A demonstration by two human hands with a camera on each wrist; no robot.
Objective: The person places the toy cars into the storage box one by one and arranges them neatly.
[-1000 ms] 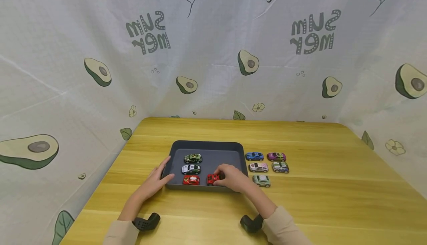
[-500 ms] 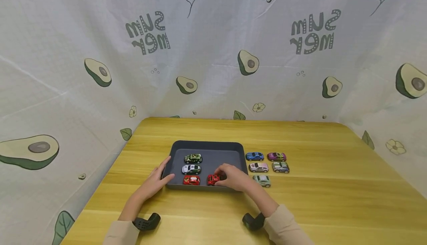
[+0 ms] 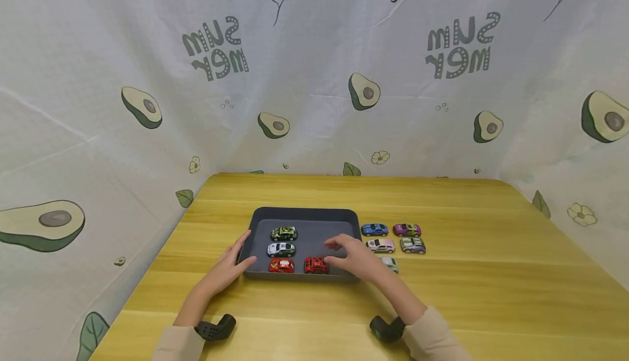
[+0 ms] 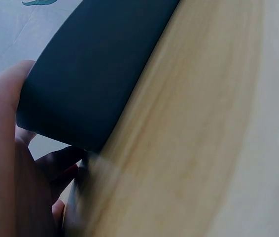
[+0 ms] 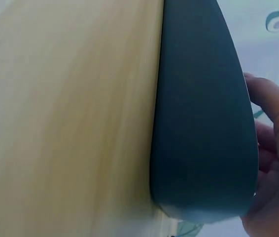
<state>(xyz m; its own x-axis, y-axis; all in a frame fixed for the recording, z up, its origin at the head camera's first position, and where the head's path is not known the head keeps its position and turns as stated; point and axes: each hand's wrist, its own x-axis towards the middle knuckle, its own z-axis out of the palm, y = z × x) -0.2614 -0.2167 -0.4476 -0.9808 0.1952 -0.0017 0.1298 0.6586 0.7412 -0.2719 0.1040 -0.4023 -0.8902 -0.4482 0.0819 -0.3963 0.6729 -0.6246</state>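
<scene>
The dark grey tray (image 3: 314, 219) holds several toy cars. My left hand (image 3: 224, 267) holds the tray's left side near the front corner, thumb over the rim and the other fingers along the outside. Over the tray's front right is my right hand (image 3: 357, 257), fingers apart and nothing between them, its thumb tip beside a red toy car (image 3: 316, 265). Left of that car stand a second red car (image 3: 282, 265), a white-and-green car (image 3: 281, 249) and a camouflage car (image 3: 284, 234) in a column. The wrist views show mainly the outer walls of the tray.
Right of the tray, on the wooden table (image 3: 467, 295), stand a blue car (image 3: 374, 229), a purple car (image 3: 407, 230), a pink-and-white car (image 3: 380, 246), a multicoloured car (image 3: 413, 246) and a pale green car (image 3: 391, 264), partly behind the right hand. A printed curtain (image 3: 314, 49) surrounds the table.
My right hand has let go of the red car at the tray's front and drawn back to the right, fingers spreading. The red car stays put; the left hand has not moved.
</scene>
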